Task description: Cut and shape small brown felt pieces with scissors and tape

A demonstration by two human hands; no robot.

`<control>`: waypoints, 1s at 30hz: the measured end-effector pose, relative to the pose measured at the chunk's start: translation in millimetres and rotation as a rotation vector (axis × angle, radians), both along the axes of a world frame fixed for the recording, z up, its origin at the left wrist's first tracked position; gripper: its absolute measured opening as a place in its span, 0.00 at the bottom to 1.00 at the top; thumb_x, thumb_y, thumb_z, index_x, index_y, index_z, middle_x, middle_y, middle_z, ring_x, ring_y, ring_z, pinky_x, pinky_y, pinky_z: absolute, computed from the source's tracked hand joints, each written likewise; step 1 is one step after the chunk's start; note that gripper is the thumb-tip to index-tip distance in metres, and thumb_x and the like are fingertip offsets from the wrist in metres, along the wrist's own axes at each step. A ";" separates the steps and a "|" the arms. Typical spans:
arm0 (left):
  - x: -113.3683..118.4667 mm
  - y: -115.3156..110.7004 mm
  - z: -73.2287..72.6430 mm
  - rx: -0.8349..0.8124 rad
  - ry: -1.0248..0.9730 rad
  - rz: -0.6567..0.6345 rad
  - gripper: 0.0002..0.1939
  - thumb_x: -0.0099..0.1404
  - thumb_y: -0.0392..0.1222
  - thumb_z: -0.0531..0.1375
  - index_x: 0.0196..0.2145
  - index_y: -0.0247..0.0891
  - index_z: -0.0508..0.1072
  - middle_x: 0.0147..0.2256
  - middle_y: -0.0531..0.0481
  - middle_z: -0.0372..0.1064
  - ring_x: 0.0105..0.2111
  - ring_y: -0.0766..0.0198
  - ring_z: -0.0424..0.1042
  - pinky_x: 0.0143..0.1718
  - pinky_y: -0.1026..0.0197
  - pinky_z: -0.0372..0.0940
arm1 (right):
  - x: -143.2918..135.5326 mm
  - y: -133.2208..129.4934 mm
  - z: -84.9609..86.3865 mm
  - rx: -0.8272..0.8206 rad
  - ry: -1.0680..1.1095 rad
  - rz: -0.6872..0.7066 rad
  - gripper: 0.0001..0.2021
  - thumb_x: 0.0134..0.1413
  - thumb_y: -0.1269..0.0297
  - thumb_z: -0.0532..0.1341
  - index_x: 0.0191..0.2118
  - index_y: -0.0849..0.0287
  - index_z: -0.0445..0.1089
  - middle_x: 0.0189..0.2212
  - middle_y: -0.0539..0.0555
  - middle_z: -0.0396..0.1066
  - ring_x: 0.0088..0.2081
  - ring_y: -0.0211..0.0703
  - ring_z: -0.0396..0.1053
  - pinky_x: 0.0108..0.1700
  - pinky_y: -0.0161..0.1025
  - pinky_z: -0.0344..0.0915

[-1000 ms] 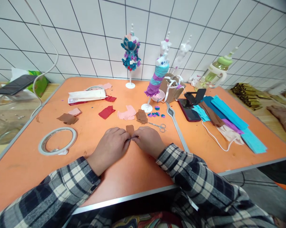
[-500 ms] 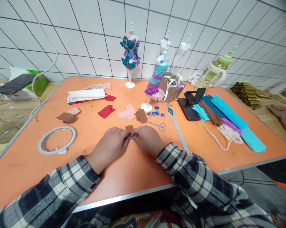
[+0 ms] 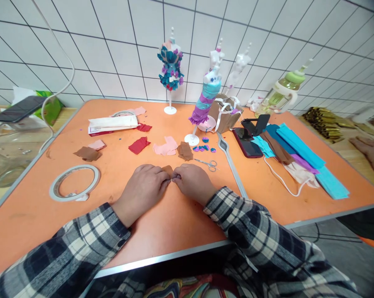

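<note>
My left hand and my right hand meet at the fingertips low over the orange table. Both pinch a small brown paper piece, whose upper part shows between them; the rest is hidden by my fingers. Just beyond my hands lie brown scraps, pink scraps, red scraps and small scissors. Several small purple and teal pieces lie behind the scissors. A roll of tape rests flat to the left.
Behind stand a dress form in teal, another in blue and purple, and a paper bag. To the right are a phone, blue strips and a bottle. Another person's hand rests at the far right.
The brown paper piece between my fingertips has tilted, and less of it shows. My left hand has shifted very slightly; the other things have stayed in place.
</note>
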State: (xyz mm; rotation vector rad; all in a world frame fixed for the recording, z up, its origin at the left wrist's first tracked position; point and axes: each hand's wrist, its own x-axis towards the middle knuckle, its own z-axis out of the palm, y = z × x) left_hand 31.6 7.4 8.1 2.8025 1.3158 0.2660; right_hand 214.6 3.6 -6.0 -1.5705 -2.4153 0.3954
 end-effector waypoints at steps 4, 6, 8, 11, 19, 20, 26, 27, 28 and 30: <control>2.0 -1.6 1.7 0.039 0.027 0.017 0.11 0.69 0.41 0.56 0.34 0.38 0.77 0.32 0.45 0.76 0.36 0.51 0.73 0.41 0.49 0.64 | -0.2 -1.6 -0.2 0.017 -0.020 0.002 0.10 0.63 0.65 0.56 0.37 0.58 0.75 0.37 0.55 0.71 0.38 0.43 0.67 0.36 0.38 0.57; 2.2 -1.2 1.6 0.031 0.031 0.007 0.11 0.69 0.40 0.56 0.34 0.38 0.78 0.32 0.44 0.76 0.36 0.51 0.73 0.40 0.50 0.64 | -0.2 -2.7 0.9 0.030 -0.018 0.001 0.09 0.64 0.65 0.56 0.39 0.59 0.75 0.38 0.55 0.70 0.39 0.43 0.67 0.38 0.38 0.58; 1.8 -0.5 1.4 0.016 0.033 -0.003 0.11 0.69 0.40 0.55 0.36 0.38 0.78 0.32 0.44 0.76 0.36 0.51 0.73 0.40 0.50 0.65 | 0.1 -3.7 2.7 0.056 0.004 0.012 0.09 0.64 0.65 0.57 0.42 0.57 0.74 0.39 0.54 0.70 0.39 0.42 0.66 0.37 0.37 0.58; 0.8 0.1 1.7 0.005 0.036 -0.011 0.12 0.70 0.40 0.54 0.38 0.38 0.79 0.33 0.44 0.76 0.36 0.50 0.73 0.40 0.49 0.65 | 0.7 -3.9 4.4 0.098 0.010 0.045 0.08 0.64 0.64 0.58 0.44 0.55 0.74 0.38 0.53 0.69 0.40 0.43 0.65 0.37 0.37 0.58; 1.9 -2.9 3.3 0.014 0.025 0.014 0.11 0.69 0.41 0.56 0.34 0.37 0.77 0.32 0.45 0.75 0.36 0.51 0.73 0.41 0.48 0.65 | 1.5 -2.7 1.2 0.079 -0.004 0.019 0.08 0.64 0.64 0.58 0.42 0.57 0.74 0.39 0.54 0.70 0.41 0.43 0.66 0.39 0.38 0.59; 1.7 -2.9 3.2 0.012 0.025 0.010 0.11 0.69 0.41 0.56 0.35 0.37 0.78 0.32 0.45 0.76 0.36 0.50 0.73 0.41 0.48 0.65 | 1.5 -3.1 1.5 0.091 0.011 0.016 0.08 0.64 0.64 0.58 0.44 0.57 0.73 0.40 0.54 0.70 0.41 0.43 0.66 0.39 0.38 0.59; 0.9 -2.4 1.8 0.005 0.025 0.002 0.11 0.69 0.41 0.55 0.36 0.38 0.78 0.33 0.45 0.76 0.37 0.50 0.73 0.42 0.48 0.65 | 1.1 -3.5 2.2 0.095 -0.053 0.040 0.08 0.64 0.63 0.58 0.39 0.56 0.75 0.37 0.53 0.70 0.38 0.43 0.66 0.35 0.38 0.56; 1.0 -2.5 1.6 0.006 0.026 0.007 0.11 0.69 0.41 0.56 0.35 0.38 0.78 0.32 0.45 0.76 0.37 0.50 0.73 0.42 0.48 0.65 | 1.2 -3.1 1.8 0.094 -0.061 0.037 0.09 0.64 0.63 0.58 0.39 0.56 0.75 0.36 0.53 0.70 0.38 0.43 0.65 0.34 0.38 0.56; 1.1 -2.6 1.3 0.008 0.025 0.010 0.11 0.69 0.41 0.56 0.34 0.38 0.77 0.32 0.45 0.75 0.36 0.50 0.72 0.42 0.48 0.65 | 1.4 -2.8 1.4 0.092 -0.064 0.036 0.09 0.64 0.62 0.57 0.39 0.56 0.75 0.36 0.53 0.70 0.37 0.43 0.65 0.34 0.39 0.55; 1.1 -2.6 0.7 0.010 0.011 0.011 0.10 0.69 0.41 0.56 0.34 0.37 0.77 0.32 0.44 0.75 0.36 0.51 0.72 0.41 0.49 0.66 | 1.9 -2.1 0.7 0.081 -0.054 0.042 0.10 0.65 0.62 0.57 0.38 0.56 0.76 0.36 0.53 0.70 0.37 0.43 0.66 0.34 0.39 0.55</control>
